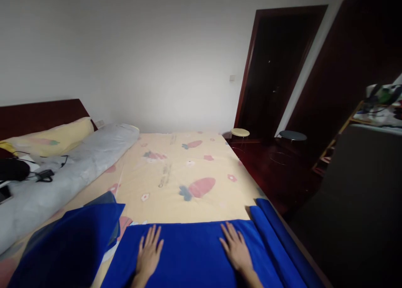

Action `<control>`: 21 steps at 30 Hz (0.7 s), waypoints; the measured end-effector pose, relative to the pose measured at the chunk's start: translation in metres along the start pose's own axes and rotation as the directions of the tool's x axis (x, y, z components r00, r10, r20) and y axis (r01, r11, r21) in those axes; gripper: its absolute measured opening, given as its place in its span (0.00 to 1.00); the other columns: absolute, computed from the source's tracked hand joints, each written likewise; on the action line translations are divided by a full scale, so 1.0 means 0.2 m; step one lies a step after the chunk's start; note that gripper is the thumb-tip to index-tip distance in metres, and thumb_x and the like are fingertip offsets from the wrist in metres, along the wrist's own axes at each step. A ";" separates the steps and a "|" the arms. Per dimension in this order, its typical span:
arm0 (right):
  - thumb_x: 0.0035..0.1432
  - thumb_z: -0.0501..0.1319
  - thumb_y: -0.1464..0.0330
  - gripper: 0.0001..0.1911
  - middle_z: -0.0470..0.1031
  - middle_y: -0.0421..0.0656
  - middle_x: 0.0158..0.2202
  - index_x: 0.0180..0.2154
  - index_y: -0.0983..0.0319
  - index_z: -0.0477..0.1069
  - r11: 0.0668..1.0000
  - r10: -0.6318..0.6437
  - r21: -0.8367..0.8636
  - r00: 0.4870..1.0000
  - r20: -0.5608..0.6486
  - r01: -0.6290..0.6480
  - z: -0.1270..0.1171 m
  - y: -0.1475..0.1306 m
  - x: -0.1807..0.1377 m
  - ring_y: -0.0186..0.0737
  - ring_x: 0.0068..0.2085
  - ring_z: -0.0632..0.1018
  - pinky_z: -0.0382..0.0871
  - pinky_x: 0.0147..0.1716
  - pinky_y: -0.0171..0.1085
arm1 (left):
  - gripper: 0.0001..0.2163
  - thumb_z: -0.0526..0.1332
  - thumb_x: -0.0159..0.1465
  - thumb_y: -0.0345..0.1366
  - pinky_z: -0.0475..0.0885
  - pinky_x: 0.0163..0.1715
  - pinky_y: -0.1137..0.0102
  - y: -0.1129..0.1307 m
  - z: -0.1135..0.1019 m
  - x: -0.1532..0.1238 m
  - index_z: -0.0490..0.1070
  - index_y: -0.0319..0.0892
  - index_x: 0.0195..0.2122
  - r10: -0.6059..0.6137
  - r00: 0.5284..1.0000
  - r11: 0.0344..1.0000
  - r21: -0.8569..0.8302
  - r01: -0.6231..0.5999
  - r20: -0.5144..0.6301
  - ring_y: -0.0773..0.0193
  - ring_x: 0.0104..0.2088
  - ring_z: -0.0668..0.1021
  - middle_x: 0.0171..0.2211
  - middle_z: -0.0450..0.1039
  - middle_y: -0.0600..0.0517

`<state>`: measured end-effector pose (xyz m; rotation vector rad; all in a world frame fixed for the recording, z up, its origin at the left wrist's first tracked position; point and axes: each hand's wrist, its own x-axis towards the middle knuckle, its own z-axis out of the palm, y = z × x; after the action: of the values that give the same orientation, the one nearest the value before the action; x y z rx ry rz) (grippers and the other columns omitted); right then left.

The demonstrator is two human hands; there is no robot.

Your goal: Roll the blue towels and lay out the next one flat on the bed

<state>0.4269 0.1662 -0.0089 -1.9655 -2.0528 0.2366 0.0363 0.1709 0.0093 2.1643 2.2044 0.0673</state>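
A blue cloth point(191, 254) lies spread on the near part of the bed point(176, 171), which has a yellow sheet printed with strawberries. My left hand point(150, 250) rests flat on the cloth, palm down, fingers apart. My right hand point(236, 248) presses flat on the same cloth further right, fingers spread toward its far edge. Neither hand grips anything. A second blue cloth point(72, 246) lies bunched to the left. A rolled blue strip point(276, 237) runs along the bed's right edge.
A long grey bolster point(72, 166) and a yellow pillow point(53, 139) lie at the headboard side, with a dark pouch and cables point(19, 171). Two small round stools point(240, 133) point(292, 135) stand on the dark floor near an open doorway point(276, 70). Dark furniture point(361, 204) fills the right.
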 end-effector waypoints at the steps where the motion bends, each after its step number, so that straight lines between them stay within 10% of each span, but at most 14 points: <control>1: 0.62 0.46 0.47 0.35 0.51 0.46 0.69 0.65 0.55 0.52 0.997 0.064 -0.034 0.997 -0.036 -0.066 -0.02 0.14 0.01 0.49 0.68 0.53 0.49 0.66 0.56 | 0.27 0.41 0.68 0.48 0.49 0.66 0.49 -0.11 -0.02 0.03 0.45 0.49 0.67 -0.073 0.997 0.996 0.048 0.074 -0.025 0.56 0.69 0.52 0.70 0.44 0.51; 5: 0.62 0.44 0.46 0.37 0.48 0.45 0.70 0.66 0.57 0.48 0.991 0.130 -0.010 0.986 -0.107 -0.131 -0.05 0.50 0.04 0.47 0.69 0.49 0.52 0.65 0.54 | 0.28 0.42 0.68 0.48 0.48 0.66 0.53 -0.40 -0.04 0.12 0.44 0.46 0.68 -0.166 0.984 0.980 0.105 0.171 -0.059 0.58 0.69 0.52 0.70 0.45 0.49; 15: 0.63 0.45 0.49 0.36 0.48 0.48 0.70 0.66 0.61 0.49 0.997 0.077 -0.018 0.985 -0.156 -0.080 -0.04 0.53 0.03 0.45 0.69 0.49 0.53 0.66 0.49 | 0.27 0.43 0.67 0.49 0.50 0.63 0.46 -0.40 -0.08 0.13 0.46 0.52 0.67 -0.245 0.968 0.960 0.127 0.251 -0.059 0.51 0.70 0.46 0.71 0.46 0.48; 21: 0.63 0.40 0.67 0.30 0.57 0.52 0.66 0.64 0.68 0.54 0.995 -0.001 -0.093 0.965 -0.263 -0.024 0.01 0.12 0.09 0.48 0.68 0.56 0.47 0.66 0.56 | 0.25 0.39 0.69 0.37 0.48 0.65 0.49 -0.04 -0.08 0.11 0.47 0.44 0.67 -0.075 0.978 0.993 0.071 0.090 -0.193 0.55 0.70 0.50 0.70 0.47 0.47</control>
<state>0.4484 0.1855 -0.0173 -1.9443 -1.9136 -0.1177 0.0278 0.1933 0.0243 2.1872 2.4375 0.1946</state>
